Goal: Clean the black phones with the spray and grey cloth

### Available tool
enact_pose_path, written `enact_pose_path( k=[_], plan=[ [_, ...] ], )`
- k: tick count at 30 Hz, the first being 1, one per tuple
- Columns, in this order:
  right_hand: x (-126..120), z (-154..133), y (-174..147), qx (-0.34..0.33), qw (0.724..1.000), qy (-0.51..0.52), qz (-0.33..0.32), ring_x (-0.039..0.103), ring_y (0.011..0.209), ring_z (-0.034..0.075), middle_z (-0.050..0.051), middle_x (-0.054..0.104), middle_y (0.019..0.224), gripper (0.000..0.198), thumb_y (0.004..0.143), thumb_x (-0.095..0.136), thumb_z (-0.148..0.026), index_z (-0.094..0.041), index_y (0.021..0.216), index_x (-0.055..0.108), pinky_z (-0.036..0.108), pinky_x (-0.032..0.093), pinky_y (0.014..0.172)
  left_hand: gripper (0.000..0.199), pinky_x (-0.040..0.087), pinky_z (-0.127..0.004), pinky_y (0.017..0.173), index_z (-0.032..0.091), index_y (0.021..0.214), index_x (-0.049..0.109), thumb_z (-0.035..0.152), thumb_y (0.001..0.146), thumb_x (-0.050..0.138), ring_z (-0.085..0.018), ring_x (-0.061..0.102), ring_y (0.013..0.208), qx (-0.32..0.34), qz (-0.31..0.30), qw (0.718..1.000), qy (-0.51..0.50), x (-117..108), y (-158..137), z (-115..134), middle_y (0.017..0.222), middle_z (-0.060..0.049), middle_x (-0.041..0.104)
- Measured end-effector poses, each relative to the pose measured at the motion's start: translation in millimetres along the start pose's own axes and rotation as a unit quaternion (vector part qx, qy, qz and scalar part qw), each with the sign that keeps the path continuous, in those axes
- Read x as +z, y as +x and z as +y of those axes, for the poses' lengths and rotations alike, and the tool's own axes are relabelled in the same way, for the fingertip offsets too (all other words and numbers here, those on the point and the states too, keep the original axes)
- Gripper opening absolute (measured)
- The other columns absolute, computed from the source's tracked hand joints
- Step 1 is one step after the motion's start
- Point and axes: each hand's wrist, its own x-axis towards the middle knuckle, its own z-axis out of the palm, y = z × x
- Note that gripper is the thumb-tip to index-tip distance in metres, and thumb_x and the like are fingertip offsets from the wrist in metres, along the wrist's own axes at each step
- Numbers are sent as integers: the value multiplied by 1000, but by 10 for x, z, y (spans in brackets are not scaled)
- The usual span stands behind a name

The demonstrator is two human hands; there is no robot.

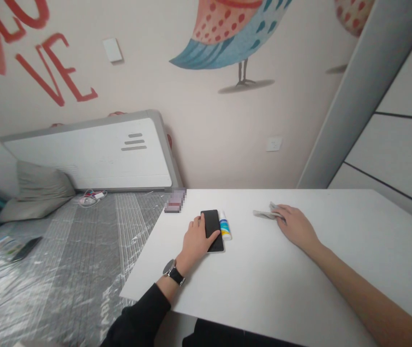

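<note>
My left hand (195,238), with a watch (173,272) at the wrist, is on a dark smartphone (212,222) lying flat on the white table. Its thumb reaches over the screen and the fingers lie along the left edge. Right beside the phone is a small white bottle (225,227) with a blue and yellow label. Farther right, my right hand (296,224) pinches a crumpled grey cloth (266,214) just over or on the tabletop; I cannot tell whether the cloth touches it. The fingertips are partly hidden behind the hand.
The white table (281,284) reaches back to the wall. A pixelated box-like item (175,200) sits at its back left corner. To the left is a plastic-covered bed (93,250) with a pillow (43,188), cables (92,197) and a dark flat device (27,248).
</note>
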Motion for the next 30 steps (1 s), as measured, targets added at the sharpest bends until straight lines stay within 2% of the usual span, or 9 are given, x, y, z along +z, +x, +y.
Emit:
enact_pose_path(
  k=[3,5,6,9,14,18,22,26,30],
  plan=[
    [-94,-209,-23,-9,998,-8,60,41,141,39,19,47,150,38,86,50,-15,-14,120,68,61,29,118,80,43,-42,105,12,154,36,59,92,54,-36,53,127,25,-12,1000,-4,46,43,187,146,-20,53],
    [-85,-426,-45,-46,997,43,53,46,138,32,14,49,149,37,90,48,-17,-20,123,65,54,34,118,85,44,-41,104,12,155,32,58,89,60,-35,55,125,37,-24,999,-20,72,69,331,144,-20,55],
    [-53,-532,-59,-51,995,77,20,50,136,30,12,53,145,36,94,47,-22,-23,127,62,52,37,117,90,44,-40,103,11,156,30,57,87,64,-35,56,125,40,-33,998,-33,84,79,408,143,-21,55],
    [99,-735,-114,-31,992,119,-32,54,132,28,12,57,139,40,96,47,-33,-22,134,57,46,44,113,101,47,-39,100,7,157,24,51,81,73,-36,60,123,40,-65,994,-78,113,93,637,140,-24,55],
    [235,-675,-188,-19,991,128,-39,53,133,28,14,59,139,50,86,49,-21,-19,136,54,48,42,115,105,48,-40,97,9,158,23,44,77,79,-38,63,121,13,-94,988,-119,105,129,847,138,-27,56],
    [220,-609,-196,-8,990,134,-39,55,131,33,18,60,140,55,86,51,-24,-14,140,51,52,42,113,102,47,-37,100,14,157,26,37,74,82,-35,60,128,3,-99,980,-172,56,204,786,142,-23,58],
    [232,-588,-187,12,989,143,-41,60,126,35,19,63,137,51,89,48,-26,-15,139,53,53,46,108,92,51,-33,90,16,156,29,37,80,76,-29,69,114,-16,-101,980,-173,15,237,585,128,-16,71],
    [253,-571,-181,30,987,155,-37,60,126,33,17,64,136,46,94,42,-31,-16,136,56,50,46,108,87,51,-36,86,16,157,30,43,85,70,-32,71,109,-50,-93,985,-139,-47,164,390,125,-18,72],
    [238,-596,-176,42,984,170,-34,61,125,30,15,63,139,45,98,41,-36,-18,137,55,47,46,108,83,49,-43,85,13,157,31,47,88,64,-40,70,110,-69,-77,992,-71,-104,24,362,122,-23,72]
  ],
)
